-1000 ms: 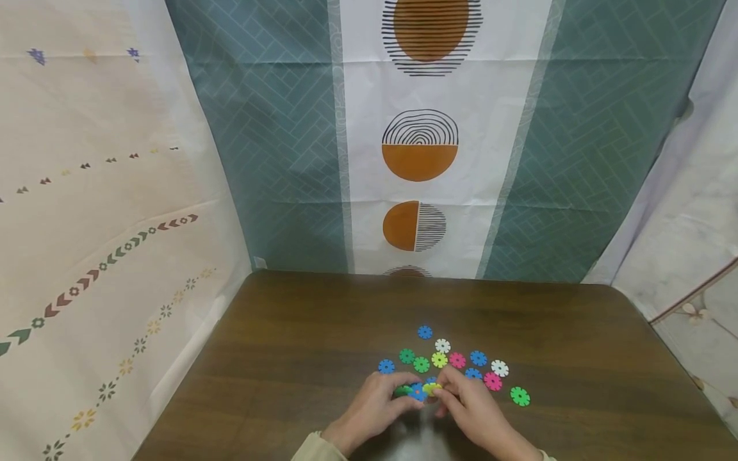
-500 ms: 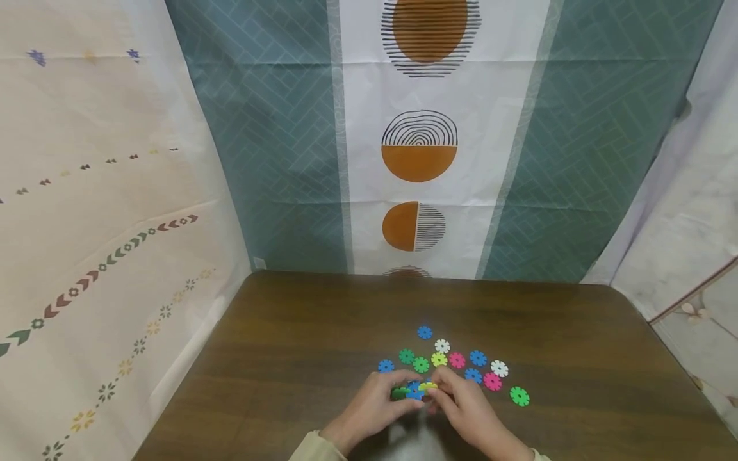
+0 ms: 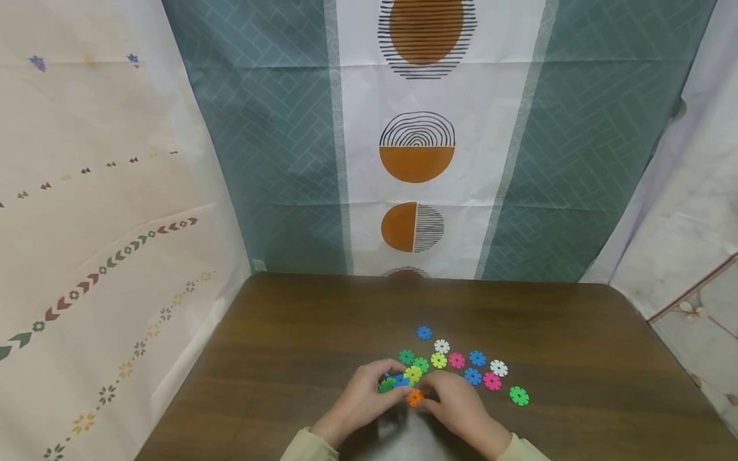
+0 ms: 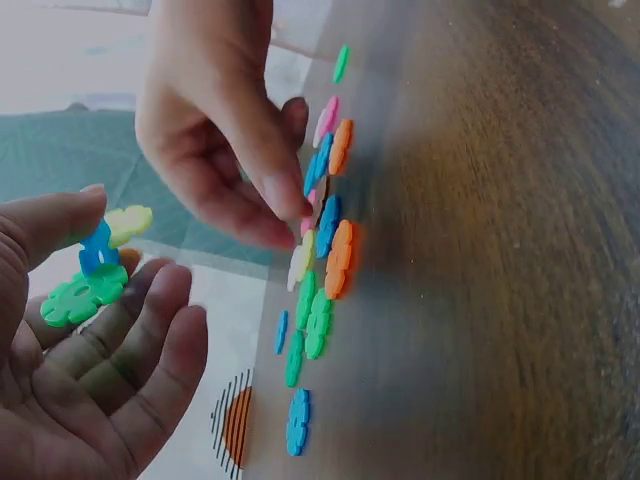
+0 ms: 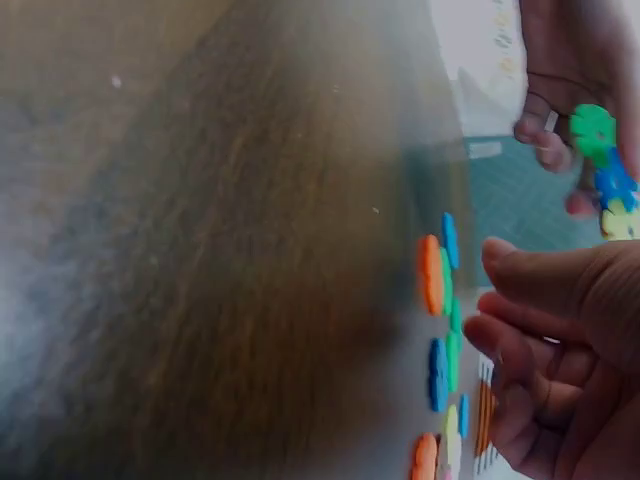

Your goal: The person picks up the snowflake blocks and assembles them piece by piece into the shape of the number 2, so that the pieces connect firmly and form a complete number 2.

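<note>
My left hand [image 3: 385, 381] pinches a small chain of joined plastic discs [image 3: 401, 378], green, blue and yellow, just above the table. The left wrist view shows this chain [image 4: 92, 272] between thumb and curled fingers. My right hand [image 3: 431, 392] is beside it, holding nothing, with its fingertips [image 4: 282, 208] lowered toward a loose orange disc [image 3: 414, 397] lying flat on the wood. The right wrist view shows the same orange disc [image 5: 430, 273] just beyond the loosely curled right fingers [image 5: 520, 340].
Several loose discs [image 3: 457, 360] in blue, green, pink, white and yellow lie just beyond the hands. A green disc [image 3: 519, 396] sits apart on the right. The dark wooden table [image 3: 300, 333] is backed by patterned hanging cloth [image 3: 415, 147].
The right hand has let go of the disc chain and dropped toward the orange disc. The left hand has carried the chain slightly left and turned it.
</note>
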`<state>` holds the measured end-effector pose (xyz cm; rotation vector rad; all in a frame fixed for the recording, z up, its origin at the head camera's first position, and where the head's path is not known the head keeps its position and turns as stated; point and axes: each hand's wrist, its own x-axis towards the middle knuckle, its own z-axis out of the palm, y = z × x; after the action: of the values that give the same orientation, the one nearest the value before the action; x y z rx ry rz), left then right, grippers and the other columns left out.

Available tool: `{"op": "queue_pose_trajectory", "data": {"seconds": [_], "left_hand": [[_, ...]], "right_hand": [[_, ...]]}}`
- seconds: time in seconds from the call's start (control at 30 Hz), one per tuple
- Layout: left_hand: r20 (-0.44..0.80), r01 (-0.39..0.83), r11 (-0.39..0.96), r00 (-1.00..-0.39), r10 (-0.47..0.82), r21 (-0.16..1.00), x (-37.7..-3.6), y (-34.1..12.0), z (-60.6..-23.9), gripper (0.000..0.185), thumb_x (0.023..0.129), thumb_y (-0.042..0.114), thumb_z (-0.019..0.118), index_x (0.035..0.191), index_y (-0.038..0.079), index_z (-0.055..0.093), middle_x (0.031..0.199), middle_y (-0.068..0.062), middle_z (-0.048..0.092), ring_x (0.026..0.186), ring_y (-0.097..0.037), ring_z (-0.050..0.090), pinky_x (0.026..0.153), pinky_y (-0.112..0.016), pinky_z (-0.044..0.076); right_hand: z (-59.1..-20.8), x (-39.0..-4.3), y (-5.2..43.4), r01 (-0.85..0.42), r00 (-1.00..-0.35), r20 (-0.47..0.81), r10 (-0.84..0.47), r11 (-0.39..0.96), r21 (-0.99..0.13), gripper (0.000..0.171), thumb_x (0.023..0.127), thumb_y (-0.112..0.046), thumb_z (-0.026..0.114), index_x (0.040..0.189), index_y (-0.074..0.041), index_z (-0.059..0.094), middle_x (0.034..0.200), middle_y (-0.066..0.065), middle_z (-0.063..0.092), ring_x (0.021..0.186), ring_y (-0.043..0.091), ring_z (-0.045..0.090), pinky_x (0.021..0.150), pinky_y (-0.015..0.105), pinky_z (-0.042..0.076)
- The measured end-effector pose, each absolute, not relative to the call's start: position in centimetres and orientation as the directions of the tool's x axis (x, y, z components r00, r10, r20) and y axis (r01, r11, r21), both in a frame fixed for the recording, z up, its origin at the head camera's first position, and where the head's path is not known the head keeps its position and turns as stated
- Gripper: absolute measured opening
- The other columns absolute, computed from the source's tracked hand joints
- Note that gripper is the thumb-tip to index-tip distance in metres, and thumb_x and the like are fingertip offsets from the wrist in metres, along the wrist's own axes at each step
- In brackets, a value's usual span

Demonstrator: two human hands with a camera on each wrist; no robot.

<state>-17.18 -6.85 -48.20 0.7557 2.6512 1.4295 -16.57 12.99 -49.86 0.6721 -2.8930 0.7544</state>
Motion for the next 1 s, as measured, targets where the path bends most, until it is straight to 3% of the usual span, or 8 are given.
{"op": "queue_pose_trajectory", "data": {"seconds": [0.17,0.37,0.6,0.83,1.0], "left_hand": [[0.196,0.385,0.473,-0.895,0.401,0.793,-17.1,-6.7,-48.4,0.025,0.079,0.036,0.063,0.101,0.024,0.06,0.1,0.012,0.059,0.089,-0.007,0.054,0.074,-0.026,0.044],[0.165,0.356,0.456,-0.899,0.407,0.815,-16.8,-6.6,-48.3,0.031,0.081,0.036,0.062,0.111,0.031,0.055,0.102,0.012,0.059,0.089,-0.005,0.053,0.075,-0.027,0.043],[0.149,0.341,0.453,-0.901,0.408,0.824,-16.8,-6.4,-48.1,0.037,0.083,0.04,0.058,0.118,0.041,0.049,0.115,0.016,0.053,0.099,-0.009,0.053,0.081,-0.032,0.043],[0.132,0.315,0.433,-0.906,0.402,0.844,-16.8,-6.5,-48.3,0.036,0.083,0.041,0.057,0.118,0.044,0.049,0.111,0.012,0.055,0.073,-0.006,0.05,0.062,-0.023,0.042],[0.126,0.29,0.367,-0.903,0.412,0.884,-16.7,-6.6,-48.4,0.036,0.084,0.04,0.056,0.119,0.041,0.049,0.086,-0.001,0.063,0.051,-0.006,0.049,0.049,-0.022,0.044]], "right_hand": [[-50.4,-16.6,11.9,-0.447,-0.891,0.216,-0.399,0.853,-0.268,0.027,0.063,-0.04,0.075,0.073,-0.017,0.063,0.065,-0.011,0.046,0.054,0.004,0.043,0.044,0.023,0.034],[-50.7,-16.7,11.5,-0.437,-0.895,0.208,-0.394,0.867,-0.238,0.031,0.062,-0.034,0.077,0.067,-0.015,0.053,0.065,-0.008,0.041,0.052,0.006,0.04,0.042,0.024,0.033],[-50.7,-16.8,11.8,-0.424,-0.905,0.158,-0.394,0.849,-0.315,0.033,0.063,-0.03,0.078,0.07,-0.016,0.049,0.064,-0.009,0.039,0.054,0.006,0.037,0.045,0.024,0.032],[-50.5,-16.6,12.7,-0.423,-0.906,0.18,-0.382,0.807,-0.412,0.016,0.07,-0.026,0.073,0.076,-0.022,0.06,0.063,-0.018,0.05,0.055,0.001,0.043,0.048,0.021,0.035],[-49.9,-16.2,13.6,-0.39,-0.92,0.202,-0.335,0.737,-0.552,0.005,0.081,-0.019,0.063,0.083,-0.024,0.065,0.069,-0.013,0.059,0.057,-0.003,0.048,0.049,0.02,0.04]]}}
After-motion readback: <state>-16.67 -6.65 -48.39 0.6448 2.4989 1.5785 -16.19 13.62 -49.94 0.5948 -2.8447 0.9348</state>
